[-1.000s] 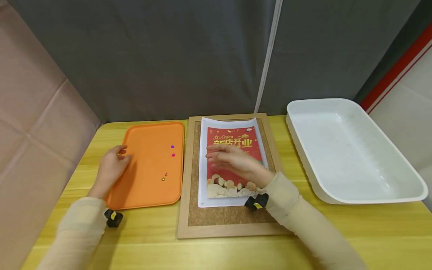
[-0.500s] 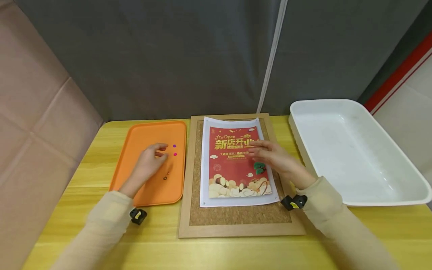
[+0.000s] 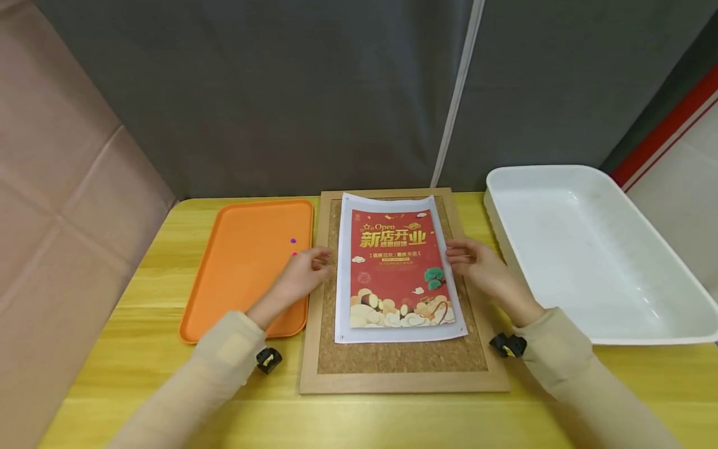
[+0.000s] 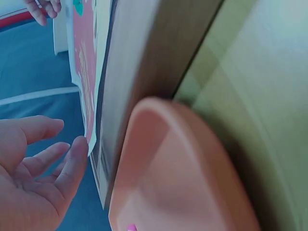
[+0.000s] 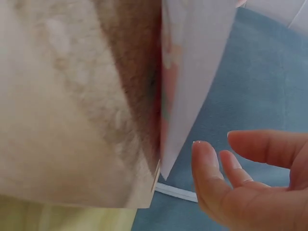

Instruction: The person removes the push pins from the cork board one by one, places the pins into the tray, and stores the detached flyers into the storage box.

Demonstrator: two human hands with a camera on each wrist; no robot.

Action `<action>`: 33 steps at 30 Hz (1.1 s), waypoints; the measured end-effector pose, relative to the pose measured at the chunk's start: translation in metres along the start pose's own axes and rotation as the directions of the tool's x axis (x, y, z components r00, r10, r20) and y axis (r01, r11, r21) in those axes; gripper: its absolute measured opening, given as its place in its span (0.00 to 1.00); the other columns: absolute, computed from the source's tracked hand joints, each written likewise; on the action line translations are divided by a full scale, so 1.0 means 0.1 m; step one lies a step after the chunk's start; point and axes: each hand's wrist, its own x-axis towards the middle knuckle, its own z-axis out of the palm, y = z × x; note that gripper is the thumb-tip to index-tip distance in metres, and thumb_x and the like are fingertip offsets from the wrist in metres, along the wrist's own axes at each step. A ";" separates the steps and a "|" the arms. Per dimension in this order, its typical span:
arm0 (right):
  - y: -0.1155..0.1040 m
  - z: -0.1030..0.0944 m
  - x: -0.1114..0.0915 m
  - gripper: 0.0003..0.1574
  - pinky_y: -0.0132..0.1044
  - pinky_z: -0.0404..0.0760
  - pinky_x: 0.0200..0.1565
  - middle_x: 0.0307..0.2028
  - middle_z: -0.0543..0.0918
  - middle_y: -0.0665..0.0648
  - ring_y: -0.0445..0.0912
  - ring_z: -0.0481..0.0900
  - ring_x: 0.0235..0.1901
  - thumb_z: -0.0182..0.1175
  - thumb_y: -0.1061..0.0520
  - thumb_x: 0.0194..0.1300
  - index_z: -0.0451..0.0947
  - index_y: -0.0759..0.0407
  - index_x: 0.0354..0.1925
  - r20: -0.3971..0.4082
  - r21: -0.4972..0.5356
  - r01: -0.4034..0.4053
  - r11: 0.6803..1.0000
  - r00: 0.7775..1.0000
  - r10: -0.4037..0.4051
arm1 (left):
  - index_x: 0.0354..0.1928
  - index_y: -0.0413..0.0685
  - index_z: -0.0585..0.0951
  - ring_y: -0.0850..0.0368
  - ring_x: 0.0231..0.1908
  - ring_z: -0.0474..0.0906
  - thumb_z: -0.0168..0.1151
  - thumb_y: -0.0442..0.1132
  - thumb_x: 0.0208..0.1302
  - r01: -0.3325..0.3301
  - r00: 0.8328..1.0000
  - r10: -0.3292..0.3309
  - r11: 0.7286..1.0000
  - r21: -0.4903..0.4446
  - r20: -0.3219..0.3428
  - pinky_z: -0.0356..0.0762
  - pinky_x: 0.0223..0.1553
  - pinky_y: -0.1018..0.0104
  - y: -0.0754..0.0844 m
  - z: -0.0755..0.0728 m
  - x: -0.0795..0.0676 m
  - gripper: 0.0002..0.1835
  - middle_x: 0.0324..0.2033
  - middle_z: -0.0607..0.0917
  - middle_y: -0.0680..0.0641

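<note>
A red poster [image 3: 395, 268] with gold lettering lies on a white sheet [image 3: 348, 333], which is on a wood-framed cork board [image 3: 401, 365]. Small pins seem to mark the sheet's corners. My left hand [image 3: 303, 274] hovers over the board's left edge and the orange tray's right rim, fingers loosely bent and holding nothing. On the opposite side, my right hand [image 3: 483, 271] is near the sheet's right edge; in the right wrist view its fingers [image 5: 207, 161] are apart from the paper. The orange tray [image 3: 241, 274] bears a small purple piece [image 3: 293, 241] and a pink one, partly hidden by my left hand.
A deep white tub [image 3: 583, 249] stands to the right of the board. The yellow wooden table [image 3: 392, 421] carries everything. A grey curtain [image 3: 280, 100] closes off the back, and a pinkish padded wall [image 3: 67, 187] rises at the left.
My left hand has moved right, from the tray's left side to the board's left edge. My right hand has moved off the poster to its right side.
</note>
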 end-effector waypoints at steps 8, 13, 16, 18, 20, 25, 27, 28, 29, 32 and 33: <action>0.13 -0.04 0.00 0.36 0.24 0.75 0.45 0.60 0.66 0.80 0.67 0.70 0.57 0.53 0.69 0.63 0.54 0.79 0.66 -0.001 -0.016 -0.026 1.000 1.000 0.026 | 0.65 0.33 0.67 0.42 0.53 0.78 0.54 0.34 0.66 0.040 0.998 -0.038 0.999 -0.031 0.043 0.78 0.54 0.54 0.03 0.11 0.06 0.26 0.55 0.77 0.33; 0.15 -0.04 -0.01 0.40 0.35 0.76 0.50 0.61 0.67 0.79 0.64 0.71 0.58 0.53 0.64 0.65 0.49 0.77 0.69 0.044 -0.026 -0.084 0.996 0.995 0.085 | 0.66 0.33 0.66 0.45 0.52 0.78 0.55 0.34 0.66 0.079 0.995 -0.076 0.996 -0.047 0.057 0.77 0.55 0.55 0.04 0.13 0.07 0.27 0.54 0.78 0.35; 0.15 -0.04 0.00 0.41 0.36 0.76 0.49 0.59 0.69 0.78 0.60 0.74 0.55 0.54 0.63 0.66 0.49 0.76 0.69 0.057 -0.042 -0.088 0.995 0.994 0.090 | 0.66 0.33 0.65 0.46 0.50 0.78 0.57 0.34 0.64 0.096 0.994 -0.093 0.994 -0.047 0.053 0.77 0.54 0.55 0.04 0.14 0.09 0.29 0.53 0.78 0.35; 0.16 -0.04 0.00 0.41 0.33 0.76 0.47 0.57 0.71 0.78 0.57 0.76 0.51 0.54 0.63 0.65 0.49 0.77 0.69 0.063 -0.045 -0.081 0.996 0.994 0.083 | 0.66 0.34 0.66 0.48 0.49 0.77 0.57 0.34 0.63 0.109 0.993 -0.107 0.993 -0.034 0.042 0.77 0.53 0.56 0.04 0.15 0.11 0.29 0.51 0.79 0.36; 0.16 -0.03 0.00 0.41 0.30 0.77 0.44 0.55 0.72 0.79 0.53 0.78 0.48 0.54 0.64 0.64 0.49 0.78 0.68 0.073 -0.047 -0.074 0.996 0.994 0.077 | 0.65 0.33 0.67 0.49 0.47 0.77 0.58 0.34 0.62 0.116 0.993 -0.115 0.993 -0.017 0.030 0.77 0.52 0.57 0.04 0.16 0.12 0.29 0.50 0.80 0.37; 0.15 -0.03 -0.01 0.39 0.28 0.79 0.41 0.53 0.72 0.79 0.47 0.78 0.43 0.53 0.68 0.63 0.50 0.80 0.67 0.103 -0.043 -0.074 0.996 0.992 0.078 | 0.64 0.33 0.68 0.51 0.43 0.75 0.60 0.35 0.62 0.152 0.988 -0.151 0.988 -0.008 0.021 0.76 0.45 0.63 0.09 0.17 0.15 0.29 0.46 0.80 0.39; 0.15 -0.02 -0.01 0.39 0.28 0.80 0.40 0.53 0.72 0.78 0.46 0.78 0.42 0.53 0.69 0.62 0.50 0.80 0.67 0.106 -0.042 -0.074 0.996 0.991 0.078 | 0.64 0.32 0.68 0.52 0.42 0.75 0.60 0.35 0.63 0.161 0.987 -0.160 0.987 -0.015 0.023 0.76 0.43 0.65 0.10 0.17 0.15 0.28 0.45 0.80 0.40; 0.15 -0.02 -0.01 0.39 0.28 0.80 0.40 0.53 0.72 0.78 0.47 0.78 0.43 0.53 0.69 0.62 0.50 0.80 0.67 0.106 -0.043 -0.073 0.996 0.991 0.077 | 0.64 0.32 0.68 0.53 0.41 0.75 0.60 0.35 0.63 0.162 0.987 -0.162 0.987 -0.014 0.021 0.75 0.43 0.66 0.11 0.17 0.15 0.28 0.44 0.80 0.40; 0.15 -0.02 -0.01 0.39 0.29 0.80 0.41 0.53 0.72 0.78 0.47 0.78 0.42 0.53 0.69 0.62 0.50 0.80 0.67 0.104 -0.040 -0.071 0.997 0.992 0.075 | 0.64 0.32 0.68 0.53 0.41 0.75 0.60 0.34 0.63 0.160 0.987 -0.160 0.987 -0.014 0.018 0.75 0.43 0.66 0.11 0.17 0.15 0.28 0.44 0.81 0.40; 0.15 0.00 -0.01 0.39 0.30 0.81 0.41 0.53 0.71 0.78 0.46 0.79 0.42 0.53 0.70 0.61 0.51 0.79 0.67 0.098 -0.023 -0.071 0.997 0.993 0.073 | 0.63 0.31 0.69 0.55 0.38 0.74 0.59 0.33 0.63 0.153 0.988 -0.153 0.988 -0.030 0.012 0.73 0.40 0.69 0.11 0.17 0.15 0.27 0.41 0.81 0.41; 0.15 0.00 -0.01 0.39 0.30 0.81 0.41 0.54 0.71 0.78 0.46 0.79 0.42 0.52 0.70 0.61 0.51 0.79 0.67 0.096 -0.017 -0.071 0.997 0.993 0.073 | 0.62 0.31 0.70 0.55 0.37 0.73 0.59 0.33 0.63 0.148 0.989 -0.148 0.988 -0.033 0.009 0.72 0.38 0.70 0.11 0.17 0.16 0.26 0.39 0.81 0.42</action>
